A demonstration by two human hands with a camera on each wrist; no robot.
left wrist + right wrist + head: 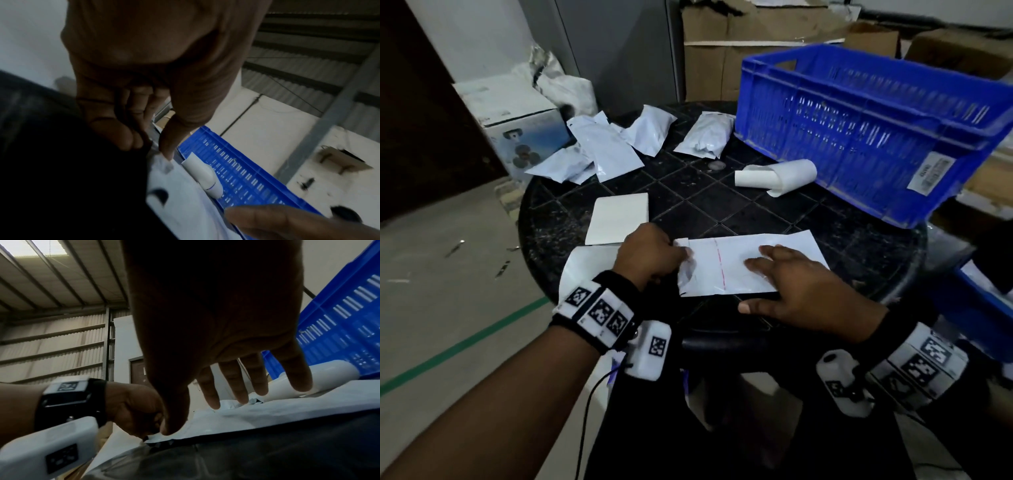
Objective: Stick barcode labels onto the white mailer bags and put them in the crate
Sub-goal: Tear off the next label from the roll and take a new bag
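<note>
Fingers of my right hand [796,291] lie flat and spread, pressing a white mailer bag [726,265] onto the round black counter [722,202] at its 6 o'clock edge. At 2 o'clock stands the blue crate [876,126]. More mailer bags [606,147] lie at 11 o'clock. My left hand [650,255] curls, pinching the bag's left end at its flap.

A flat white plastic mailer bag [743,263] with a red dashed line lies at the table's near edge; a blue slotted plastic crate [873,126] stands far right.
</note>
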